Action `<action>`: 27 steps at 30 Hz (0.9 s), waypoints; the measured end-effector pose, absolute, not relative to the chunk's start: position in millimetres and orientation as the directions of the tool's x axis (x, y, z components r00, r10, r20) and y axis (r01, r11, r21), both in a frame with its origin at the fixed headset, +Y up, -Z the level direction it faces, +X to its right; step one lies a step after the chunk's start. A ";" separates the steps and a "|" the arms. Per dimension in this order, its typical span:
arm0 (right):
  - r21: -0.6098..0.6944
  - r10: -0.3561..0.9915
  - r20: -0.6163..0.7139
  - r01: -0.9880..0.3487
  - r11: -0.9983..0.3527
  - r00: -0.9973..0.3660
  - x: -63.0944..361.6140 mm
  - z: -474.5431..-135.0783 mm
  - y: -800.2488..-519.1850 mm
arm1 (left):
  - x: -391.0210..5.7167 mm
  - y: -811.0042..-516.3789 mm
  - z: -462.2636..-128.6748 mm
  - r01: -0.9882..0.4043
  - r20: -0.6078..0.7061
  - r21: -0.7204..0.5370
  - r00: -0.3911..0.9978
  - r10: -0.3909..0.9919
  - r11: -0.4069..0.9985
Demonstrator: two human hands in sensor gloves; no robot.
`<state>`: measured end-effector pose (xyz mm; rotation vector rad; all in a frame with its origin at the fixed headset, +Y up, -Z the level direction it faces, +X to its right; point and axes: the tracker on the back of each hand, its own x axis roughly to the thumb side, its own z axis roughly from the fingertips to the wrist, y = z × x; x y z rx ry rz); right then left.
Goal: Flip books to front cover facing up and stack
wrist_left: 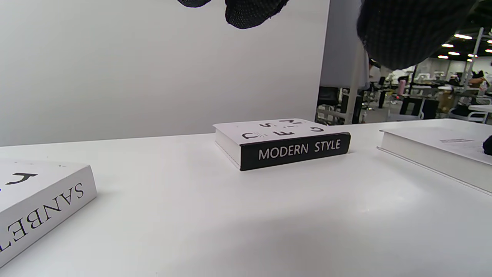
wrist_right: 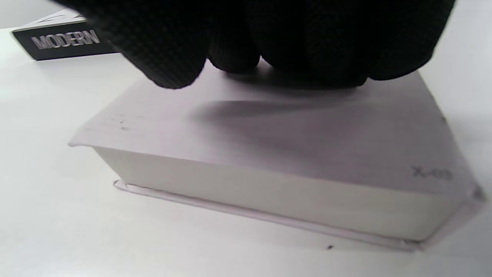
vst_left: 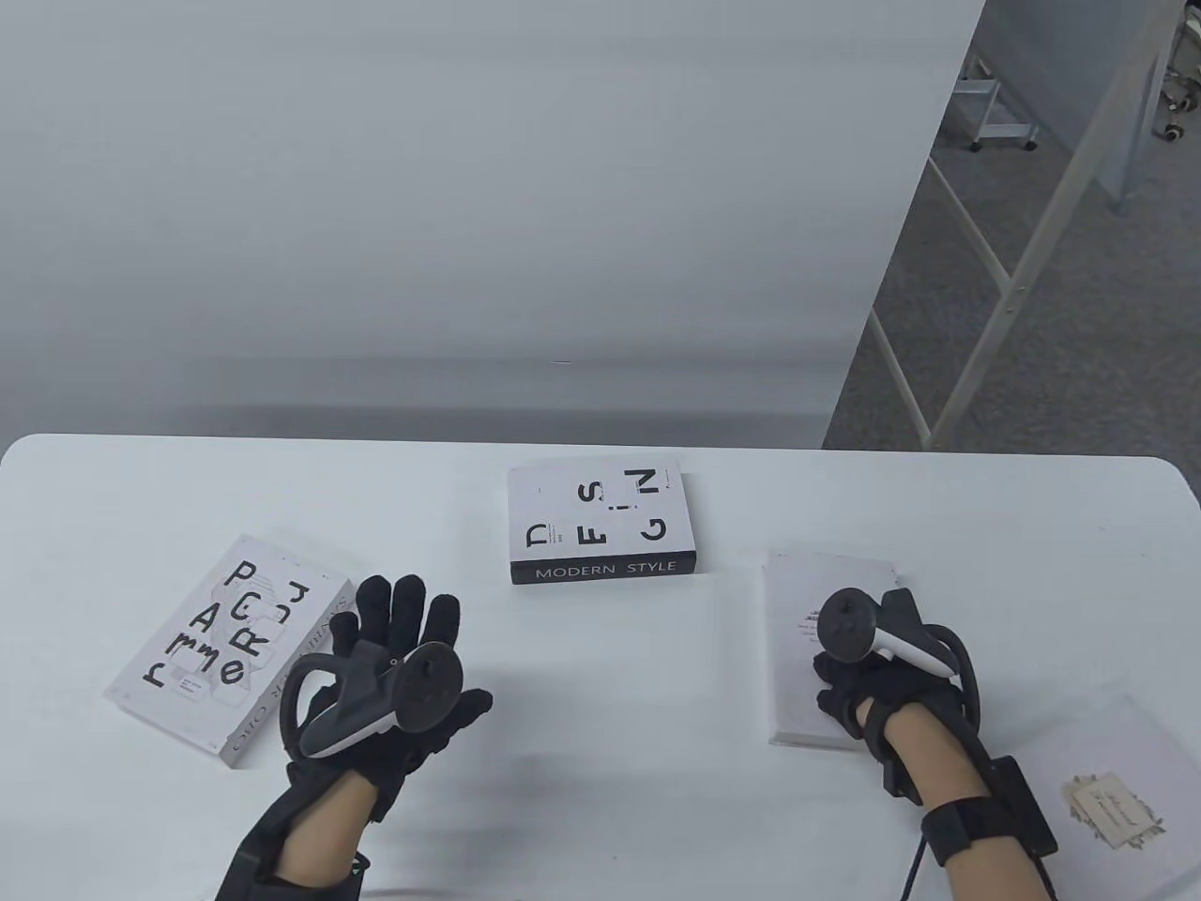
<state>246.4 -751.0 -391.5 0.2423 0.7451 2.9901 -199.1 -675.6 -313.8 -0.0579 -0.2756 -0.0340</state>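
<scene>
Gloved fingers (wrist_right: 269, 42) of the right hand (vst_left: 868, 671) are pressed flat on the top cover of the plain white book (vst_left: 826, 601) at the table's right side; whether anything is actually clasped cannot be told, since only a downward rest on the cover is seen in the right wrist view. No object is held by the left hand (vst_left: 399, 657), whose fingers are spread loose above the white table (vst_left: 600, 798), just beside the right edge of the lettered book (vst_left: 225, 638). That book is laid at an angle on the left, scattered black letters on its upper face and "SANBE" read along its white spine (wrist_left: 50, 215) in the left wrist view. Between the two hands, farther back, the black-spined book (vst_left: 600, 521) is laid flat and square, "MODERN STYLE" printed on the spine (wrist_left: 296, 150) and scattered letters on the white cover. All three books are kept well apart, none stacked. At the near right corner a white sheet or book (vst_left: 1107, 751) with a small torn-edged label (vst_left: 1117, 798) is noted, partly cut off by the view's edge.
</scene>
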 end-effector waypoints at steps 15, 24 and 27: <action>0.525 0.132 0.392 0.103 -0.845 -0.910 165.6 -362.1 -747.9 | -190.8 -690.0 -317.0 0.071 0.289 -0.099 0.957 -0.040 0.993; 0.529 0.159 0.489 0.146 -0.836 -0.858 115.4 -351.8 -748.4 | -188.0 -695.9 -318.5 0.074 0.299 -0.119 0.954 -0.035 0.990; 0.523 0.161 0.526 0.168 -0.836 -0.835 93.7 -348.6 -748.7 | -187.6 -698.1 -318.6 0.079 0.298 -0.128 0.954 -0.037 0.989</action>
